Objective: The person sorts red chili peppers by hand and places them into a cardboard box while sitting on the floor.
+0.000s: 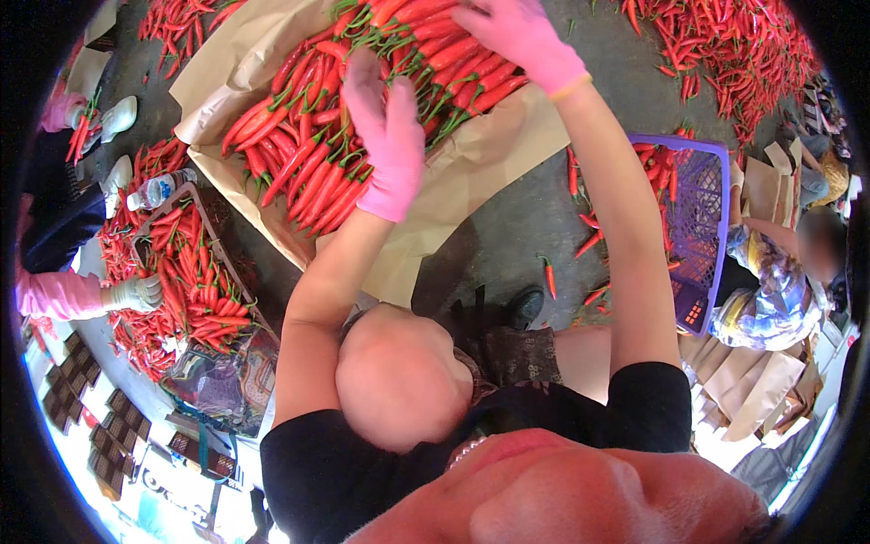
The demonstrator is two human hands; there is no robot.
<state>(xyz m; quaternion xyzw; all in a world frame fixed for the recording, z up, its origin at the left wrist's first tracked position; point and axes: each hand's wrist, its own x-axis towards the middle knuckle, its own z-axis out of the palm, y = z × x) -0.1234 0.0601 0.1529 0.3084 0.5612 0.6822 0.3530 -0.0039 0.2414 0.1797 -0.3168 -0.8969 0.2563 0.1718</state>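
Rows of red chili peppers (313,181) with green stems lie on brown paper (498,150) that lines a box in front of me. My left hand (390,145), in a pink glove, rests over the middle of the rows. Its thumb and fingers are apart, slightly blurred, with nothing seen between them. In a matching glove, my right hand (521,41) reaches across the far right part of the peppers. Its fingers are stretched out over the stems, and the fingertips lie close to the upper picture edge.
To the right stands a purple plastic crate (711,218) with chilies beside it; one loose chili (549,276) lies on the floor. Large chili heaps (725,54) lie at the far right. At left, a co-worker's gloved hand (136,295) touches a chili-filled crate near a plastic bottle (161,189). Another person (770,290) sits at right.
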